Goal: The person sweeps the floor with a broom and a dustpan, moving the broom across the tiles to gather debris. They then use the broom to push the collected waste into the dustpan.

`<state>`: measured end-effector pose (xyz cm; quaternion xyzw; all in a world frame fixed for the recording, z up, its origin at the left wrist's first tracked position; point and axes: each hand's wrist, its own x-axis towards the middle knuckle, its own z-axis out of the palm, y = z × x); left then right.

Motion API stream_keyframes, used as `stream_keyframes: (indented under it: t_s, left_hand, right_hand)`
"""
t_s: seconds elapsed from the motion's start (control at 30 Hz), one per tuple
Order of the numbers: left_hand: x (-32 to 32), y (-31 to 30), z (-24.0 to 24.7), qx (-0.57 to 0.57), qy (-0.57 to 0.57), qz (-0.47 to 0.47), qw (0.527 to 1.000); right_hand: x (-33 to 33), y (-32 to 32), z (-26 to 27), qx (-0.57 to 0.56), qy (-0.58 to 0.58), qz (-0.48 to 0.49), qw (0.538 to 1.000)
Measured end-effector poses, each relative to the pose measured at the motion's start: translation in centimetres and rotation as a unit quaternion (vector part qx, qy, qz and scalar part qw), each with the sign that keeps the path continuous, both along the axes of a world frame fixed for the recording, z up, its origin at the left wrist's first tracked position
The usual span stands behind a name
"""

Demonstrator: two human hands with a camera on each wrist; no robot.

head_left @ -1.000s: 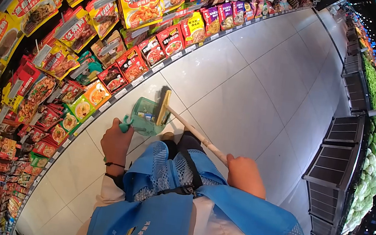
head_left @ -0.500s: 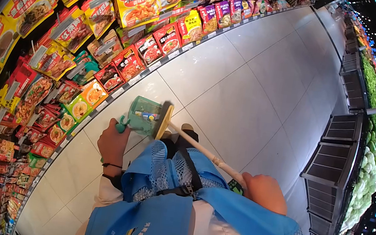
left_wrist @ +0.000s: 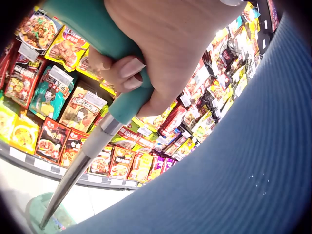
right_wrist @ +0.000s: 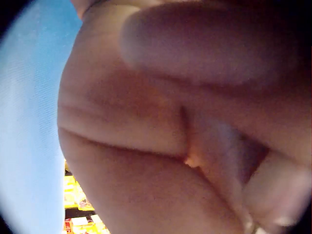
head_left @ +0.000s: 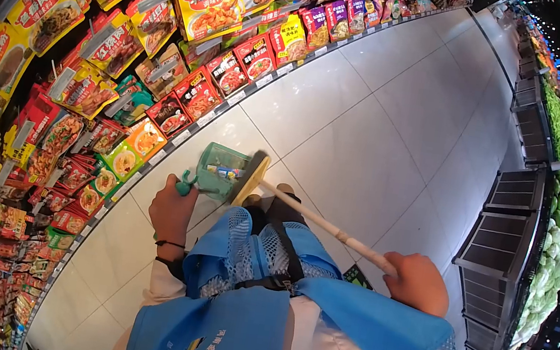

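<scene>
My left hand [head_left: 170,215] grips the green handle [left_wrist: 133,100] of a dustpan, fingers curled round it in the left wrist view. A metal pole [left_wrist: 70,178] runs down from that handle to the green pan [head_left: 211,184], where small coloured scraps lie. The broom's yellow-edged head [head_left: 249,179] stands at the pan's right side, tilted over its edge; whether they touch, I cannot tell. At the right end of the wooden broom stick [head_left: 330,228], my right hand [head_left: 420,284] is curled round it. The right wrist view shows mostly that hand's palm and fingers [right_wrist: 209,44], close up.
Shelves of packaged seasonings [head_left: 198,95] curve along the left and top. Pale floor tiles [head_left: 370,145] stretch between them and a dark slatted produce stand [head_left: 499,242] with greens at right. A shoe [head_left: 286,192] is beside the broom stick.
The right hand has moved right and down with the stick. The broom head has shifted slightly right and down from its first position. The left hand and dustpan have barely moved.
</scene>
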<state>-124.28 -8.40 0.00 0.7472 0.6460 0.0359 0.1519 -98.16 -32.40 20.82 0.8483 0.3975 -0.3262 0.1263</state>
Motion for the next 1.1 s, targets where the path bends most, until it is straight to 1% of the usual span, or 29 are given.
stream_keyframes:
  t_s: [0.1, 0.23, 0.3, 0.37, 0.4, 0.43, 0.47, 0.53, 0.57, 0.6, 0.67, 0.8, 0.83, 0.93, 1.03, 1.1]
  left_hand:
    - [0.0, 0.1, 0.0, 0.002, 0.005, -0.006, 1.000]
    - [0.1, 0.1, 0.0, 0.002, 0.001, -0.004, 1.000]
    - [0.1, 0.0, 0.2, 0.002, -0.011, -0.007, 1.000]
    - [0.1, 0.0, 0.1, 0.003, -0.003, -0.003, 1.000]
    - [0.2, 0.0, 0.0, 0.005, 0.001, -0.003, 1.000]
    - [0.2, 0.0, -0.1, 0.013, -0.002, -0.006, 1.000]
    - [0.2, 0.1, -0.2, 0.021, -0.003, -0.007, 1.000]
    - [0.0, 0.0, -0.7, 0.053, -0.013, -0.018, 0.998]
    - [-0.2, -0.1, -1.2, 0.077, -0.021, -0.027, 0.996]
    - [-0.3, -0.1, -1.5, 0.102, -0.028, -0.033, 0.994]
    - [-0.5, -0.2, -1.5, 0.093, -0.028, -0.027, 0.995]
    - [-0.2, -0.7, -0.5, 0.061, -0.036, -0.014, 0.997]
    - [-0.3, -0.9, -0.4, 0.061, -0.047, -0.012, 0.997]
    - [-1.1, -1.5, 0.0, 0.025, -0.055, 0.004, 0.998]
    - [-3.2, -3.6, -0.1, 0.003, -0.054, 0.059, 0.997]
    - [-4.7, -5.4, 0.6, 0.006, -0.075, 0.103, 0.992]
  right_hand:
    - [1.1, -1.1, -0.5, 0.071, -0.025, -0.007, 0.997]
    - [2.3, -1.0, -2.1, 0.092, -0.079, -0.010, 0.993]
    - [3.2, -0.9, -4.6, 0.098, -0.099, -0.015, 0.990]
    - [4.1, 0.0, -11.2, 0.077, -0.110, 0.001, 0.991]
    - [4.1, 0.8, -14.2, 0.040, -0.076, -0.032, 0.996]
    - [3.8, 0.9, -17.9, 0.068, -0.080, -0.016, 0.994]
    - [3.4, 1.6, -21.4, 0.031, -0.048, -0.025, 0.998]
    - [2.3, 0.6, -31.1, 0.047, 0.000, -0.097, 0.994]
    - [1.6, -0.7, -34.3, 0.018, 0.045, -0.103, 0.993]
    - [1.0, -1.6, -36.4, -0.009, 0.091, -0.106, 0.990]
    - [0.9, -3.0, -37.6, -0.033, 0.110, -0.175, 0.978]
    - [3.4, -3.4, -36.1, -0.045, 0.183, -0.305, 0.933]
    - [4.1, -4.1, -36.2, -0.040, 0.192, -0.302, 0.933]
    - [4.3, -4.3, -35.5, -0.070, 0.190, -0.307, 0.930]
    - [3.6, -3.9, -37.1, 0.021, 0.231, -0.354, 0.906]
    - [3.0, -1.7, -36.6, 0.078, 0.246, -0.363, 0.895]
